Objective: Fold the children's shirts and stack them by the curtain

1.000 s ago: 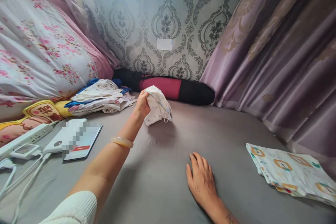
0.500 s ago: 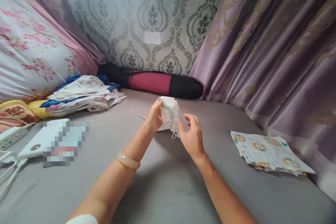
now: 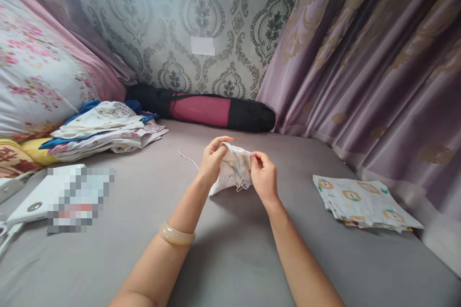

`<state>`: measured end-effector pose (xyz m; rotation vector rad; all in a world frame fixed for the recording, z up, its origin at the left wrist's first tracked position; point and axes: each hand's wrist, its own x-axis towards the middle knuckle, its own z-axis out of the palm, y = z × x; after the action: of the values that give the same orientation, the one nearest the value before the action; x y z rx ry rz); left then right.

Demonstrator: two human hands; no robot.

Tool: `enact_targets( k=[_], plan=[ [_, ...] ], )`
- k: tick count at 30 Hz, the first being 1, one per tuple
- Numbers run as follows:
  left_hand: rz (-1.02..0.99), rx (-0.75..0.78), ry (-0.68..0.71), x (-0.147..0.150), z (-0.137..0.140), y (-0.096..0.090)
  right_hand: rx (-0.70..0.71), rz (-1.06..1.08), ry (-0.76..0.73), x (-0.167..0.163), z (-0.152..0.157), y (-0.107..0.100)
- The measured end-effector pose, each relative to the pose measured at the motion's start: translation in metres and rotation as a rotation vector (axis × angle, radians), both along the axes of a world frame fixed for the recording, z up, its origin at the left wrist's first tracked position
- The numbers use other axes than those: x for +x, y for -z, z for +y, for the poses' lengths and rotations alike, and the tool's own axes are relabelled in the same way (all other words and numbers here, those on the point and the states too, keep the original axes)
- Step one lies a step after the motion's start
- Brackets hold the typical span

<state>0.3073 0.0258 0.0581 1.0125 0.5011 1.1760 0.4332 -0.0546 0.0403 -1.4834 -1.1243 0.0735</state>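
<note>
A small white printed cloth piece [image 3: 225,178] with pale blue edging and thin white strings is held up just over the grey bed sheet. My left hand [image 3: 212,160] is closed on its left upper edge, thumb by the blue trim. At the opposite edge, the fingers of my right hand [image 3: 265,176] pinch the fabric. One string trails off to the left behind my left hand, and a looped one hangs below the middle. Folds hide the cloth's full shape, so its exact kind is unclear.
Folded clothes [image 3: 108,129] are piled at the left by a floral pillow [image 3: 39,67]. Nearer lie a white device [image 3: 50,192] with a cable and a blurred-out item. A black and red long bag [image 3: 201,109] lies along the wall. Folded printed cloths [image 3: 367,201] rest at right.
My right hand, with fingers apart beside the cloth before, now pinches its right edge. The cloth is spread wider between both hands. The view has shifted slightly.
</note>
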Motion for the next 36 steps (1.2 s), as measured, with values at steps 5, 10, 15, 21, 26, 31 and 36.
enact_targets(
  k=[5,10,15,21,26,31,36],
  plan=[
    [0.264,0.120,-0.046,-0.004,0.004,0.009,-0.021,0.030,0.019,0.014,-0.004,-0.011],
    [0.362,0.195,-0.045,-0.003,0.007,0.015,-0.085,0.002,0.033,0.021,-0.012,-0.022],
    [0.328,0.120,0.076,0.000,0.001,0.012,-0.164,0.109,-0.015,0.021,-0.022,-0.036],
    [0.351,0.085,0.191,0.002,-0.006,0.006,-0.265,-0.041,-0.132,0.024,-0.029,-0.041],
    [0.400,0.181,0.210,0.003,-0.010,0.004,-0.316,-0.142,-0.216,0.022,-0.027,-0.036],
    [0.482,0.308,0.041,0.005,-0.011,0.006,-0.267,-0.004,-0.273,0.025,-0.023,-0.031],
    [0.505,0.431,-0.272,0.006,-0.016,-0.005,-0.135,0.128,-0.007,0.042,-0.017,-0.022]
  ],
)
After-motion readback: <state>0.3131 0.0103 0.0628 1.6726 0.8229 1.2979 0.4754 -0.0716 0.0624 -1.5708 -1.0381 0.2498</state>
